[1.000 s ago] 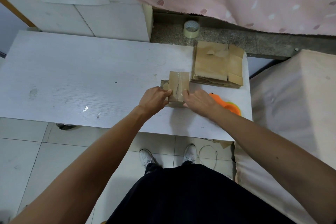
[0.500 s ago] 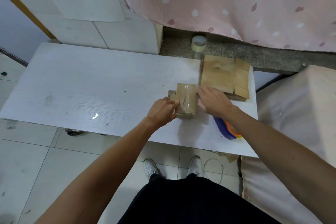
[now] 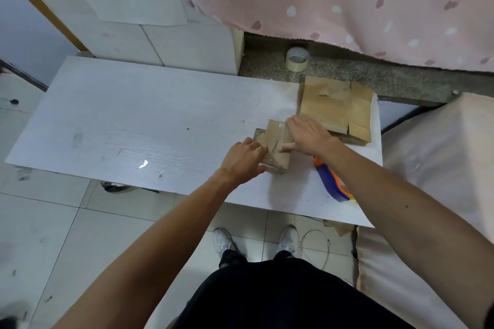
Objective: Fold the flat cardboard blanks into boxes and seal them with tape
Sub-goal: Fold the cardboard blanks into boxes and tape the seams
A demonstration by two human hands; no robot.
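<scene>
Your small brown cardboard box [image 3: 275,134], its top glossy with clear tape, sits on the white wood-grain table [image 3: 133,128]. Your left hand [image 3: 244,157] curls round the box's left edge, gripping it so that it cannot slide. Your right hand [image 3: 307,135] lies flat and unclenched over the box's right side with the thumb stretched across the top, apparently to press the tape down. The stack of flat brown cardboard blanks [image 3: 334,107] lies just beyond the box to its right, handy for the next fold. The orange-and-blue tape dispenser [image 3: 332,184] lies near the box's right side, partly under your forearm. A clear tape roll [image 3: 297,59] stands well beyond the box on the grey stone ledge [image 3: 374,75].
</scene>
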